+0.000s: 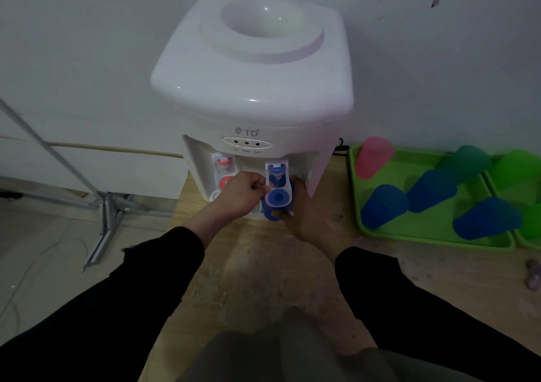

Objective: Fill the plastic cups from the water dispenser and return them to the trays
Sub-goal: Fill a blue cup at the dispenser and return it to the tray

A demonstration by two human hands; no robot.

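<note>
Her right hand wraps its fingers round a blue cup under the blue tap, catching water, while the left hand, fingers curled, presses its lever.

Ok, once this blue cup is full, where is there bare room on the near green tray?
On the near green tray, bare floor shows between the pink cup and the middle blue cup, and along the front edge between the two nearest blue cups. The right side is crowded. The wooden tabletop left of the tray is also bare.
</note>
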